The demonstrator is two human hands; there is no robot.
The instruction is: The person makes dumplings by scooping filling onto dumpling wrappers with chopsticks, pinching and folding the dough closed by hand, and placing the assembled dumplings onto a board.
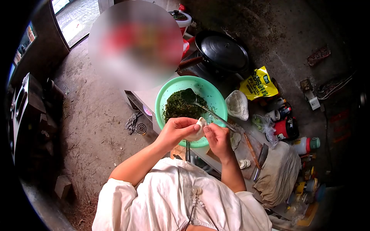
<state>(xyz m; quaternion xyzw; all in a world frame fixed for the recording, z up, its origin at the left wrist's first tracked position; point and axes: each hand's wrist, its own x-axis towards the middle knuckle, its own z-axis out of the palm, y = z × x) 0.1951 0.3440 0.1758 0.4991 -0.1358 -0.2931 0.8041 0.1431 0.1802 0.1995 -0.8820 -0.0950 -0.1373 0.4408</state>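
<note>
Fingers of left hand (175, 131) and right hand (219, 140) closed on white dumpling (199, 132), pinching its left and right edges. Dumpling between both sets of fingertips, centre of frame, over near rim of green basin (216, 94). Dark green filling (178, 107) just above fingers in frame; ladle (189, 96) resting in it.

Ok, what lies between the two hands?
In the head view: a white dough piece, held between the left hand and right hand, over the green basin.

Through my fisheye view, daylight glares in the doorway (76, 19); margins fall dark, a circular patch (135, 44) blurred.
</note>
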